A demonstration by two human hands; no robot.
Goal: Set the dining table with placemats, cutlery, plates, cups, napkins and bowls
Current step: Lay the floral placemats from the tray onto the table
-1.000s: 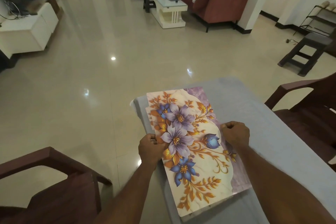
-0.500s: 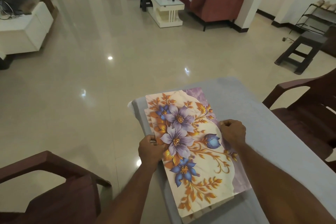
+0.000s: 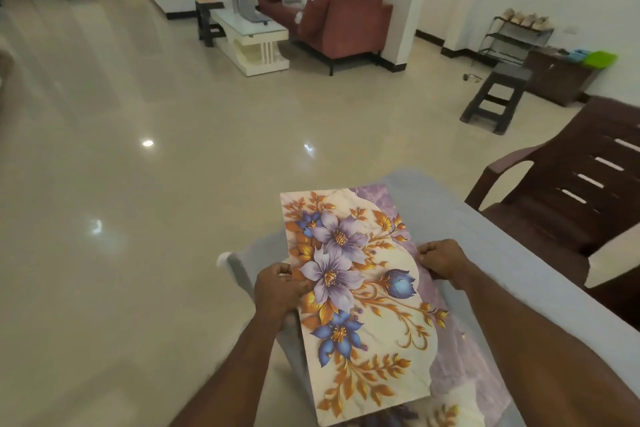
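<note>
Placemat (image 3: 360, 291), floral, held above near-left desk (image 3: 519, 288) corner; another mat peeks beneath at near edge. Left hand (image 3: 277, 291) grip pinches left long edge, right hand (image 3: 440, 262) pinches right edge. Looks thin, light, semi-stiff, prob. slick; hold opposite edges to stop sag.

Floral placemat (image 3: 367, 302), cream with purple and blue blooms, orange-gold leaves and a marbled lilac band along its right side, held by its two long edges above the near corner of the grey-clothed dining table (image 3: 485, 236), far end pointing toward 11 o'clock. Left edge overhanging the table's side. At 6 o'clock, beneath its near end, part of another placemat of the same pattern (image 3: 446, 414) showing flat on the cloth.
</note>
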